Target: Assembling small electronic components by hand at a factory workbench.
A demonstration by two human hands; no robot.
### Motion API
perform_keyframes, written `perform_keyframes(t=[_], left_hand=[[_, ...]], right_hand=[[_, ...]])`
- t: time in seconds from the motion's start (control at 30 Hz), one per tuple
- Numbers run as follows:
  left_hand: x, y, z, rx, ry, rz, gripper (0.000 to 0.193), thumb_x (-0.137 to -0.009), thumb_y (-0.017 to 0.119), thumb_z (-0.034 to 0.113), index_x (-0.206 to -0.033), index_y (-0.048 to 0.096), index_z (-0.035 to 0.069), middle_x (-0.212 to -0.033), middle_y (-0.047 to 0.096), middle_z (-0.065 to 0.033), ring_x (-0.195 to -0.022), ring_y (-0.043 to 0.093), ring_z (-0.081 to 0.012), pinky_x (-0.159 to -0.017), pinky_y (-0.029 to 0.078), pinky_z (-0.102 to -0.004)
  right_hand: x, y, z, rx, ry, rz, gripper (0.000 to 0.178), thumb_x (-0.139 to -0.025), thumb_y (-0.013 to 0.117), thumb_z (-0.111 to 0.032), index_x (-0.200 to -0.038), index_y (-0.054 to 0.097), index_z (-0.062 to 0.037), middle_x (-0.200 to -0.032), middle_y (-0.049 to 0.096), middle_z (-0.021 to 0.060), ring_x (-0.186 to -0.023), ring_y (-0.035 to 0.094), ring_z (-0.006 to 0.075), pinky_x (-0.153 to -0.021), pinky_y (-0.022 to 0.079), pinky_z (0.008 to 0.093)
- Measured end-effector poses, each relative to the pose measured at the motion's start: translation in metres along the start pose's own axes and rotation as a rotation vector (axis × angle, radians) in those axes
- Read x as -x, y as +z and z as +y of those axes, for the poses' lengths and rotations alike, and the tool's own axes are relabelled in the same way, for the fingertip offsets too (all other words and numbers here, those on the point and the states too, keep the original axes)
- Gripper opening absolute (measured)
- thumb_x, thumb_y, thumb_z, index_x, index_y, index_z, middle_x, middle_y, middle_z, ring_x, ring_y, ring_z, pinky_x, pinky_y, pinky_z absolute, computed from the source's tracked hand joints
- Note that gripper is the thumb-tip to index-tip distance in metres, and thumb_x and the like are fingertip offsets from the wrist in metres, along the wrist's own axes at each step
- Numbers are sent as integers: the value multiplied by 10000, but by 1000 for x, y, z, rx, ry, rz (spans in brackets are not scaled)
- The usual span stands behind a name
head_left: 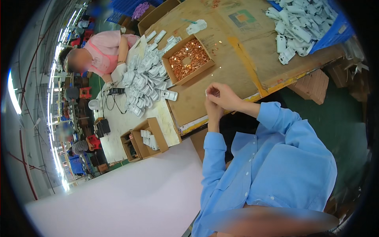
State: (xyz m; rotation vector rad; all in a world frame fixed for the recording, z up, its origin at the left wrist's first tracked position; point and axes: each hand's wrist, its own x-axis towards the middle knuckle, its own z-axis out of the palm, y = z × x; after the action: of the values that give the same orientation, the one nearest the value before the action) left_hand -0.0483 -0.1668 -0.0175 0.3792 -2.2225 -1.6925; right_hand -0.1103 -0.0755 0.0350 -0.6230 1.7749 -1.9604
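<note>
My left grip (214,111) and my right grip (225,97) meet in front of me, near the front edge of the table (221,77). The fingers on both are bent, the right thumb and forefinger curling round toward each other – but I cannot tell whether either grip is clamped on anything; what lies between my fingertips is too small and too hidden to make out.

The nearest thing is the box (197,72), open-topped cardboard, just beyond my hands and apart from them. It holds a bed of small copper-coloured bits (194,50), and a few stray bits lie on the table to its right. To the left of the box spreads a heap of white parts (139,82), with one loose part (170,95) lying near the box's lower corner. Another part (196,27) lies beyond the box.

At the far right stands a blue crate (336,36), piled with white parts. A smaller carton (158,133) sits at the left, nearer me, with a few white parts inside. Across the heap, a co-worker (106,53) in pink sits with gloved hands at its edge – beside a black device (115,91).
</note>
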Motion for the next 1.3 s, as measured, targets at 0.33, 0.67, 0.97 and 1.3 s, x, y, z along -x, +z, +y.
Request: perform_keyframes(t=[0.33,0.67,0.97,1.3], left_hand=[[-11,-4,-33,137,-107,474,380,-873,535,49,-1241,494,-35,-921,669,-130,-834,653,-195,-761,509,-296],[-12,-11,-31,143,-105,463,396,-865,526,28,-1251,456,-29,-909,669,-110,-830,637,-172,-764,503,-287],[-13,-9,-31,43,-109,483,333,-842,556,58,-1156,511,-42,-850,686,-110,-791,665,-200,-742,515,-308],[-11,-11,-31,1,-127,497,386,-845,576,117,-1186,503,-51,-869,686,-172,-815,685,-305,-730,522,-361]], right_hand=[[-178,-57,-5,960,-367,-139,123,-864,608,-131,-966,636,-67,-951,632,128,-894,619,320,-764,510,417],[-250,-27,21,1516,-571,-549,94,-807,611,-25,-874,673,-46,-954,679,130,-914,656,317,-766,544,429],[-256,-28,31,1667,-667,-615,115,-772,637,-16,-875,683,9,-913,695,149,-881,678,308,-722,562,413],[-260,-17,18,1750,-498,-749,88,-771,612,-16,-811,688,2,-875,691,163,-844,679,325,-707,557,418]])
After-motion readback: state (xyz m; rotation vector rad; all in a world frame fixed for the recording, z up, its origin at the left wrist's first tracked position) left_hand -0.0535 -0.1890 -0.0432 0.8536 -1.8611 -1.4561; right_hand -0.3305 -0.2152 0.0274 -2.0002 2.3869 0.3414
